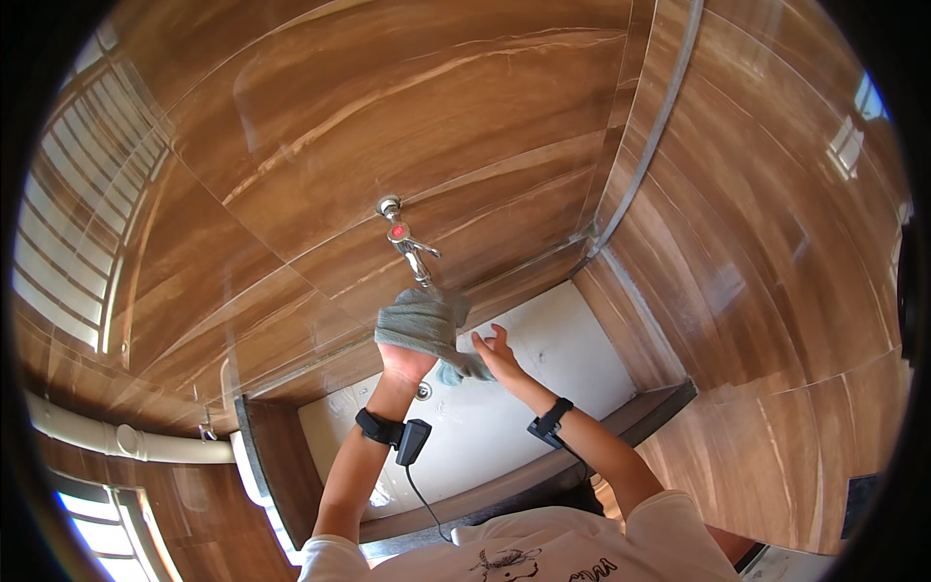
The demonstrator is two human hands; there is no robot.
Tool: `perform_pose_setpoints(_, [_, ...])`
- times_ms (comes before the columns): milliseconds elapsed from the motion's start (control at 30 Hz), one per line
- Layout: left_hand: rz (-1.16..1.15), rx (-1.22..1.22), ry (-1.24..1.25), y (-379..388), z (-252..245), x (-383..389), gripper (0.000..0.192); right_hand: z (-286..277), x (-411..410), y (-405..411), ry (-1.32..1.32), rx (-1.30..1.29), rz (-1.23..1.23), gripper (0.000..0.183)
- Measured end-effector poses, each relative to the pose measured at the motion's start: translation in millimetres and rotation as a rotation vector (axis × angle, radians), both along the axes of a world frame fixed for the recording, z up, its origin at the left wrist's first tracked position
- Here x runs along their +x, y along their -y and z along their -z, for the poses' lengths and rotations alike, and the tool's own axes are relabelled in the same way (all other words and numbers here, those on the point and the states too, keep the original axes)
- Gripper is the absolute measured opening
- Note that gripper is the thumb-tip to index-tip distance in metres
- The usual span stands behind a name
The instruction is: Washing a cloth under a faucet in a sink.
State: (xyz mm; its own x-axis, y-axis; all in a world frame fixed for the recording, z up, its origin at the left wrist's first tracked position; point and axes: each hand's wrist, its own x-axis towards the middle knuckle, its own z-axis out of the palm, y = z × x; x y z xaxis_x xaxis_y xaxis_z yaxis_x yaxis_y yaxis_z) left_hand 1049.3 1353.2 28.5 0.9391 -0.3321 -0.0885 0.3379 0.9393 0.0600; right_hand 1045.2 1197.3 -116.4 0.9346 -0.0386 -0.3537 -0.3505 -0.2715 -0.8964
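Observation:
A wet-looking grey-green cloth (418,320) is wrapped over my left hand (406,358), right under the spout of a chrome wall tap (413,254). The cloth hides the fingers of that hand; only its heel and wrist show. From the wrapped part, a twisted tail of cloth hangs down to the right over a white basin (553,356). My right hand (498,356) is beside this tail, with thumb and fingers apart. Whether it touches the cloth is hard to tell. Each wrist wears a black strap with a small device.
Dark stone edging (662,415) borders the basin, which has a round drain (422,391). Brown wood-patterned tiles (465,131) cover the walls. At left, a white pipe (138,442) runs along the wall, near a second small tap (208,429). A cable hangs from the left wrist device (413,441).

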Motion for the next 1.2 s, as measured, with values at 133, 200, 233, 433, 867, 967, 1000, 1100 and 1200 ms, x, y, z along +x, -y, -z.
perform_pose_setpoints(133, [-0.057, 0.253, -0.073, -11, -26, -18, 0.045, -80, 7, -44, -0.131, 0.851, 0.096, 0.048])
perform_pose_setpoints(200, [-0.02, 0.263, -0.022, -12, -26, -12, 0.049, -61, 26, -33, -0.184, 0.937, 0.018, 0.038])
perform_pose_setpoints(233, [-0.03, 0.265, -0.028, -21, -27, -11, 0.049, -68, 34, -36, -0.25, 1.027, -0.087, 0.03])
perform_pose_setpoints(433, [-0.026, 0.368, -0.006, -60, -22, -16, 0.048, -71, 59, -39, -0.218, 0.992, -0.031, 0.002])
perform_pose_setpoints(867, [0.099, 0.628, -0.203, -133, 20, -5, 0.053, -92, 72, -40, -0.027, 0.585, -0.131, 0.01])
perform_pose_setpoints(967, [0.157, 0.719, -0.171, -165, 57, -5, 0.049, -141, 52, -56, -0.129, 0.767, -0.151, 0.012])
perform_pose_setpoints(1000, [0.124, 0.725, -0.18, -162, 62, -5, 0.039, -146, 49, -53, -0.096, 0.76, -0.229, 0.015])
perform_pose_setpoints(1100, [0.078, 1.058, -0.358, -163, 103, -7, 0.025, -145, 50, -53, -0.072, 0.786, -0.246, 0.018])
perform_pose_setpoints(1200, [0.0, 1.013, -0.482, -168, 167, -24, 0.027, -139, 56, -66, -0.095, 0.877, -0.17, 0.014])
